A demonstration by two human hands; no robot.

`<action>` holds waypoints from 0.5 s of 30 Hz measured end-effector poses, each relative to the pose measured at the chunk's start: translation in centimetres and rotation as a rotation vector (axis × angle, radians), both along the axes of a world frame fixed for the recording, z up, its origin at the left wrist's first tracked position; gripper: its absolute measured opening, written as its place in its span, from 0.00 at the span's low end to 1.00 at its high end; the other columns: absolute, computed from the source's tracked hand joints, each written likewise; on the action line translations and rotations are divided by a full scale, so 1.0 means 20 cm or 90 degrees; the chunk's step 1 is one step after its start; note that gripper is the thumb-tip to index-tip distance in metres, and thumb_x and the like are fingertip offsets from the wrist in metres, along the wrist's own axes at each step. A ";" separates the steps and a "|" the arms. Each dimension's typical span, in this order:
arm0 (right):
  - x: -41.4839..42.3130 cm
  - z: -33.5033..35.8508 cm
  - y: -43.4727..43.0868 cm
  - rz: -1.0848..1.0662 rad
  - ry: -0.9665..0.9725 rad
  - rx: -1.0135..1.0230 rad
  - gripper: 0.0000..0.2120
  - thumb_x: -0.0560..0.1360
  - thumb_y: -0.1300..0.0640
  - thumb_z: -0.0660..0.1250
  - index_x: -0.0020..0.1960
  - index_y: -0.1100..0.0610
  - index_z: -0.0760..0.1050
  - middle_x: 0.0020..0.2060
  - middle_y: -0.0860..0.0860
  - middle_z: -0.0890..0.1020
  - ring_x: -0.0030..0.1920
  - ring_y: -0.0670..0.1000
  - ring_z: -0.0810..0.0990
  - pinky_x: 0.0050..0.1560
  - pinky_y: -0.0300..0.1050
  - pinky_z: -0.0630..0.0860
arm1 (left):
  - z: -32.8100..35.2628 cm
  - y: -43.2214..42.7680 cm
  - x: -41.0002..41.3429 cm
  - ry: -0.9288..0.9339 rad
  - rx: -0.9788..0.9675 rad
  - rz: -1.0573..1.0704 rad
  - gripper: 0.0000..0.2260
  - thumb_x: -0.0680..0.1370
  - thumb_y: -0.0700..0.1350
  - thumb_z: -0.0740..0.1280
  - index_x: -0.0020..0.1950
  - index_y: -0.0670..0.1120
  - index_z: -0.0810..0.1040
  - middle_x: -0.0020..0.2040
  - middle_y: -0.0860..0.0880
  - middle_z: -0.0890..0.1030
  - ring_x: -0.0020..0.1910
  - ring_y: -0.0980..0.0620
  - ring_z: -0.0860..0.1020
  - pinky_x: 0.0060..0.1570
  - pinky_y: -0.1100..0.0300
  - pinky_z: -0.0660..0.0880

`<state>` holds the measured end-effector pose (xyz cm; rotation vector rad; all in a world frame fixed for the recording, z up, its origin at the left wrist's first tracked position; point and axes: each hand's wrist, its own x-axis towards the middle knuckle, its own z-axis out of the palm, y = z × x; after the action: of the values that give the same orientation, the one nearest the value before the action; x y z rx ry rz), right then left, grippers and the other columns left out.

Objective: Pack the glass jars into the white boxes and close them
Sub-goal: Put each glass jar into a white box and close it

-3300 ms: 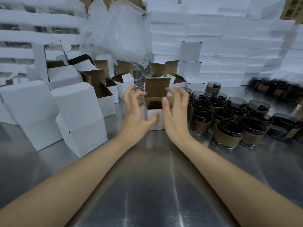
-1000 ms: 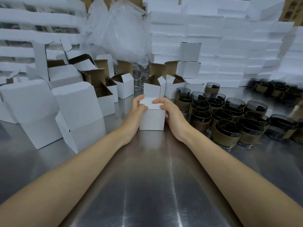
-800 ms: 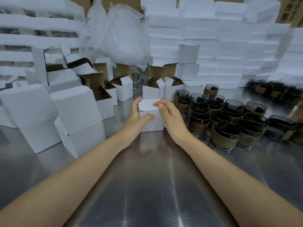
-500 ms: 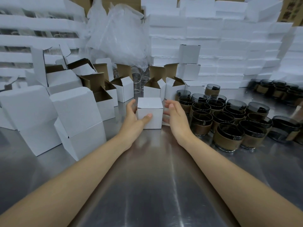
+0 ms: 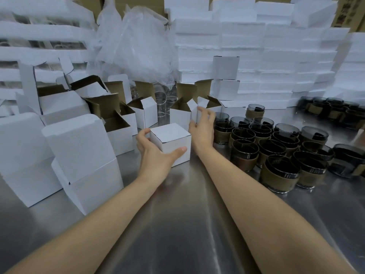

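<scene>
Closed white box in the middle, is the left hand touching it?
Touching. The head view shows the left hand gripping the closed white box, thumb on its front face, fingers on its left side.

Bare left hand (image 5: 156,155), bare right hand (image 5: 202,129), two slim bare forearms (image 5: 237,186), short plain thumbnail

A small closed white box (image 5: 171,143) sits mid-worktop (image 5: 177,224), lid tucked flat, turned corner-on to the near edge, with the left hand (image 5: 156,155) gripping its left side and front. Behind it stand open white boxes (image 5: 181,115), brown inside, flaps up. Larger closed boxes (image 5: 83,155) crowd the left edge. The glass jars (image 5: 276,149) — smoky dark glass, a tan band around each — stand upright, packed together on the right side.
</scene>
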<state>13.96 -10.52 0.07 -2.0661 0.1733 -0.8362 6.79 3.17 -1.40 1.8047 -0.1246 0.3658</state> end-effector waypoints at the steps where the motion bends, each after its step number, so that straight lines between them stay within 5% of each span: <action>1: 0.04 0.00 0.00 -0.019 0.005 -0.004 0.23 0.78 0.56 0.63 0.72 0.52 0.63 0.72 0.54 0.58 0.55 0.58 0.77 0.49 0.47 0.72 | 0.00 0.00 0.00 0.003 0.001 0.000 0.40 0.66 0.50 0.79 0.63 0.60 0.51 0.71 0.49 0.61 0.67 0.49 0.68 0.60 0.58 0.68; 4: 0.14 0.01 -0.02 -0.007 0.016 0.018 0.28 0.76 0.46 0.64 0.74 0.45 0.60 0.77 0.55 0.47 0.62 0.60 0.74 0.51 0.45 0.65 | 0.00 0.00 0.01 0.008 -0.004 -0.010 0.42 0.66 0.49 0.79 0.66 0.58 0.51 0.71 0.49 0.61 0.68 0.49 0.67 0.60 0.59 0.68; 7: 0.20 0.01 -0.03 0.023 0.031 0.008 0.27 0.76 0.43 0.63 0.73 0.43 0.61 0.77 0.54 0.47 0.66 0.61 0.71 0.52 0.45 0.63 | -0.01 0.00 0.01 0.000 0.002 -0.022 0.41 0.66 0.49 0.79 0.65 0.59 0.50 0.69 0.50 0.62 0.67 0.52 0.66 0.55 0.63 0.67; 15: 0.20 0.03 -0.02 0.024 0.047 -0.270 0.20 0.81 0.49 0.56 0.73 0.48 0.62 0.62 0.57 0.64 0.45 0.59 0.77 0.43 0.48 0.72 | -0.01 -0.01 0.01 0.003 -0.006 -0.047 0.41 0.65 0.50 0.80 0.60 0.63 0.49 0.69 0.50 0.65 0.66 0.52 0.69 0.57 0.62 0.69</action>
<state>17.97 -10.91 0.57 -2.4901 -0.0066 -0.8253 7.09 3.06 -1.52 1.7858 -0.1851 0.3099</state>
